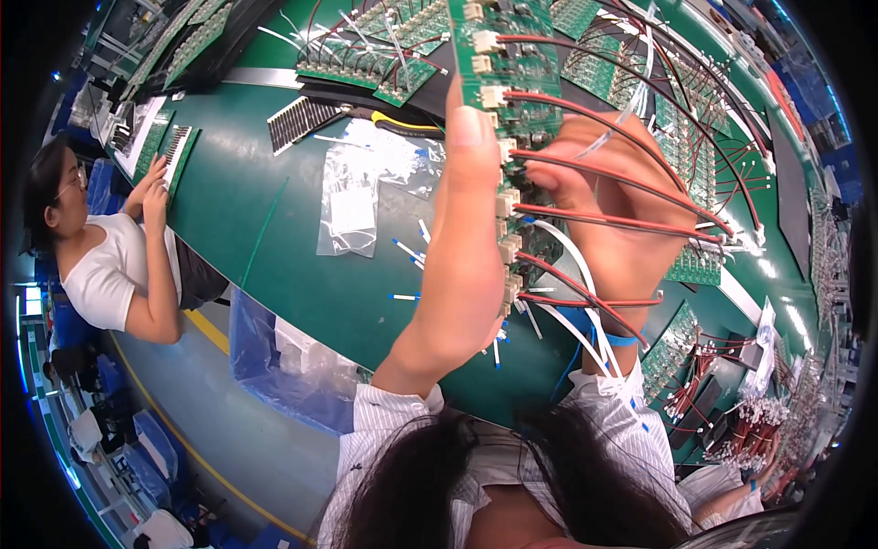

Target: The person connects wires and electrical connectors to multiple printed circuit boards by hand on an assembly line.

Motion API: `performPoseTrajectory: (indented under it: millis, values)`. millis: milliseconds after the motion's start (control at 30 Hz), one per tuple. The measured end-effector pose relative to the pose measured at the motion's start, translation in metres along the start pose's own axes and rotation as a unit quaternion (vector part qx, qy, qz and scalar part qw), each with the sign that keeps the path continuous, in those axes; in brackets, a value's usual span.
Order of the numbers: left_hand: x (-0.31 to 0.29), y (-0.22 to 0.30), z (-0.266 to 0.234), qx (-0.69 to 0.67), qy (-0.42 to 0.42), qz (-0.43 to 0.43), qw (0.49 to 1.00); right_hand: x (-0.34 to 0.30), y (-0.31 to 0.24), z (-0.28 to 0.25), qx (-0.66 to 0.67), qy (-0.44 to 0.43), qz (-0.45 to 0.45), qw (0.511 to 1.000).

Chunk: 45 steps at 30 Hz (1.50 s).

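Observation:
A green circuit board (535,69) stands on edge in front of me, with a row of cream connectors along its near side. Red and black cables (604,171) run from several connectors to the right, and white wires with blue tips (585,265) hang lower down. My left hand (457,247) grips the board's left edge, thumb up along it. My right hand (626,197) is closed close to the board's right side, behind the cables. Its fingertips are partly hidden, so what they pinch cannot be made out. A blue band (626,339) circles my right wrist.
On the green table (247,183) lie clear plastic bags (352,206), a yellow-and-black handled tool (402,123) and loose white wires. Wired boards (402,78) lie at the back. Cable bundles (750,430) sit at right. A co-worker (110,274) handles boards at left.

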State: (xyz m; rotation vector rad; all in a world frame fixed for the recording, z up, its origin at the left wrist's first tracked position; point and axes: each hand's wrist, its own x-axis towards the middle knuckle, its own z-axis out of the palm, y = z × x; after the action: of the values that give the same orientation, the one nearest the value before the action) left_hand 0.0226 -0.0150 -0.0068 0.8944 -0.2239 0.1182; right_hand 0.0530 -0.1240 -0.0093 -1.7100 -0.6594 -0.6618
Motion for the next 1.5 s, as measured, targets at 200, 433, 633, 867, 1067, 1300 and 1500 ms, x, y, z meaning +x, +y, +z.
performPoseTrajectory:
  millis: [200,433,633,867,1067,1300,1500]
  values:
    - [-0.008,0.002,0.009,-0.052,0.146,0.002,0.988,-0.007,-0.001,0.018,0.037,0.057,-0.004,0.998]
    - [-0.009,0.009,0.000,-0.128,0.085,-0.017,0.988,-0.011,0.004,0.022,0.020,0.031,-0.030,0.999]
    - [-0.004,0.014,0.005,-0.097,0.124,-0.030,0.987,-0.002,0.003,0.026,0.057,0.050,-0.030,0.997]
    - [0.001,0.008,-0.024,-0.168,0.049,-0.061,0.983,-0.008,0.006,0.029,0.160,0.016,0.097,0.982]
    - [0.006,0.042,-0.052,-0.157,0.021,-0.068,0.985,-0.019,-0.035,0.019,0.175,0.074,0.225,0.956]
    - [-0.011,0.077,-0.091,-0.123,0.037,0.027,0.991,-0.182,-0.091,0.029,0.309,-0.540,0.130,0.772]
    - [-0.029,0.102,-0.077,-0.117,-0.031,0.015,0.993,-0.247,-0.124,0.062,0.523,-0.623,0.167,0.557]
